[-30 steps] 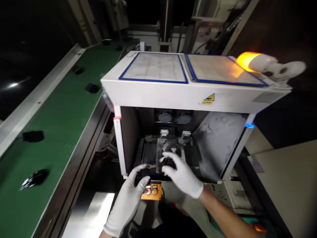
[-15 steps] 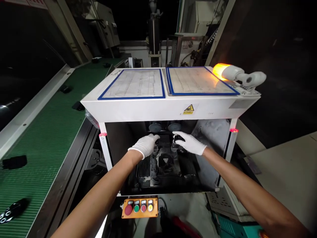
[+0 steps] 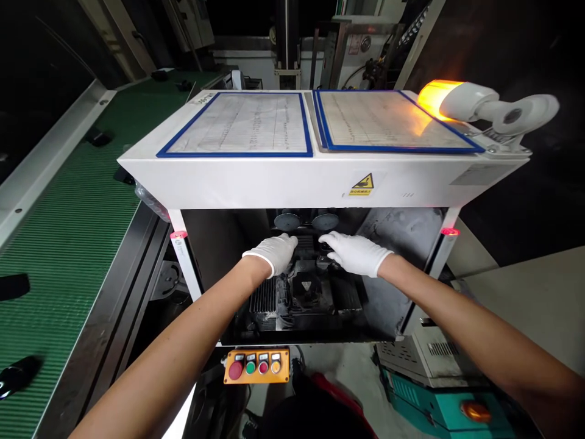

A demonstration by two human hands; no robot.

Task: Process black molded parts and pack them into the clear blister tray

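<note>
Room: dim workshop, dark at the edges, more machinery and pipework at the back.
Conveyor belt [image 3: 68, 231]: green, ribbed, runs along the left; dark moulded parts [image 3: 18, 373] lie well apart on it, one cut off by the lower left edge.
Machine cabinet [image 3: 297, 183]: white, box-shaped, open at the front onto a black chamber; yellow warning sticker [image 3: 362, 184] on the front band.
Top sheets [image 3: 242, 125]: two blue-framed printed sheets side by side on the cabinet roof; print too small to read.
Signal lamp [image 3: 461, 100]: white arm at the right corner, glowing amber.
Fixture [image 3: 307, 289]: black block with a finned part on its left, low in the chamber between both forearms; detail hard to make out in the dark.
Round pads [image 3: 287, 221]: two grey discs under the roof, just above the fingertips.
Button box [image 3: 256, 364]: orange, four buttons, below the chamber opening.
Teal unit [image 3: 439, 402]: lower right, partly hidden behind the right forearm.
Left hand [image 3: 272, 253]: white glove, deep in the chamber, fingers curled loosely downward over the fixture's rear; whether anything is gripped cannot be told.
Right hand [image 3: 359, 253]: white glove, fingers stretched flat toward the middle, resting on a small dark piece [image 3: 325, 261] mostly hidden beneath them.
</note>
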